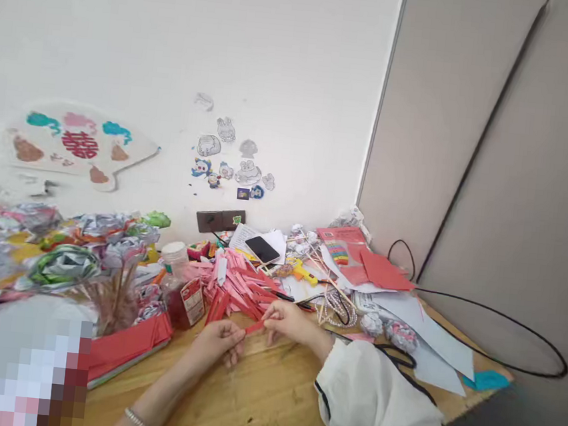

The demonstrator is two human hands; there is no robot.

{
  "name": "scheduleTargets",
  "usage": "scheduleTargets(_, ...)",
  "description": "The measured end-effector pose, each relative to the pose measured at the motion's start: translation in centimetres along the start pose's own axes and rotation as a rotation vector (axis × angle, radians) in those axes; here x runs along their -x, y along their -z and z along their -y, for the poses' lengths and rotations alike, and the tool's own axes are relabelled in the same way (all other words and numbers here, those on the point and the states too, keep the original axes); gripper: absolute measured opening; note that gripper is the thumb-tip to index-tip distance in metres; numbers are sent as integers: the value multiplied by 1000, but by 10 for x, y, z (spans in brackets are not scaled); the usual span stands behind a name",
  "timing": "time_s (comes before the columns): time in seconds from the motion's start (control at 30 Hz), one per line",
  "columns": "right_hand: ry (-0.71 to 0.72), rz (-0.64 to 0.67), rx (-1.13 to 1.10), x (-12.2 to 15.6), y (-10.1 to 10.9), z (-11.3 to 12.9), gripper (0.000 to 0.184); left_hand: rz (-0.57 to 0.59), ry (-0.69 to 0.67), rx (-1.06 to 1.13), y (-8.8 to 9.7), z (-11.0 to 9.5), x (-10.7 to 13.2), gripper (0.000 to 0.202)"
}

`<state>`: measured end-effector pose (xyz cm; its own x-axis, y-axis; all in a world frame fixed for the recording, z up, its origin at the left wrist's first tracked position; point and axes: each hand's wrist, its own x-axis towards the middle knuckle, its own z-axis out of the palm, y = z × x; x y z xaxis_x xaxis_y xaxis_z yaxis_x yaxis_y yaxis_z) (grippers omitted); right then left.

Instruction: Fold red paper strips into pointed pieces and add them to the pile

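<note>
Between my two hands, low over the wooden table (266, 399), stretches a short red paper strip (253, 327). My left hand (224, 340) pinches its left end between thumb and fingers. The other end is pinched by my right hand (281, 321), whose fingertips are bent around it. Just behind both hands lies a heap of pink and red paper strips (240, 279). A bottle of reddish liquid with a label (190, 301) stands left of the heap.
At the left are crumpled paper flowers (65, 265) and a stack of red paper (130, 345). Behind the strips sit a phone (262, 249) and a yellow glue gun (304, 272). Bead strings (337, 310), white sheets (432, 341) and a black cable (505, 315) spread to the right.
</note>
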<state>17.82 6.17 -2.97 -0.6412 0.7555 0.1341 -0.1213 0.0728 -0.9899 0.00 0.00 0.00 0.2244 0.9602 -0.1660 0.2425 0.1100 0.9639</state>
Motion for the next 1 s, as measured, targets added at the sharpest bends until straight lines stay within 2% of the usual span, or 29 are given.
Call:
scheduleTargets(0.1, -4, -9, -13, 1, 0, 4, 29, -146, 9, -82, 3, 1, 1, 36)
scheduleTargets(0.17, 4, -20, -23, 1, 0, 7, 28, -174, 0, -59, 4, 2, 0, 36)
scheduleTargets(0.4, 38, -17, -70, 4, 1, 15, 26, -118, -16, 338, 5, -1, 0, 26)
scheduleTargets(0.5, 42, -14, -63, 4, 0, 16, 25, -180, 17, 503, 7, -4, 2, 19)
scheduleTargets(0.63, 101, -114, -34, 2, 1, 15, 25, -300, 27, 621, 11, -4, 1, 16)
scheduleTargets(0.7, 121, -160, -27, 1, 1, 14, 25, -316, -15, 615, 13, -4, -1, 18)
scheduleTargets(0.8, 140, -157, -19, 1, -2, 12, 24, -297, -70, 561, 11, -2, -3, 23)
scheduleTargets(1.0, 167, -114, -39, 2, -12, 13, 23, -270, -24, 377, 4, 3, -7, 30)
